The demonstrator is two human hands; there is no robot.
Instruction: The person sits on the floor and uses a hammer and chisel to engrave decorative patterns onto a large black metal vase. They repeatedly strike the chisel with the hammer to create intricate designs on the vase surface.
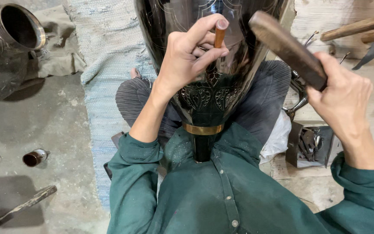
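A large glossy black vase (213,91) with engraved leaf patterns and a brass band lies across my lap, its neck toward my chest. My left hand (191,52) grips a short copper-coloured chisel (219,34), its tip against the vase's surface. My right hand (340,97) holds a dark wooden mallet (284,45) raised to the right of the chisel, apart from it. I wear a green shirt and sit with my legs crossed.
A second black vessel (9,39) wrapped in plastic lies at the upper left. A small brown cup (34,157) and a stick (20,207) are on the concrete floor at left. A box of metal tools (310,145) sits at right. A blue woven mat (102,65) is under me.
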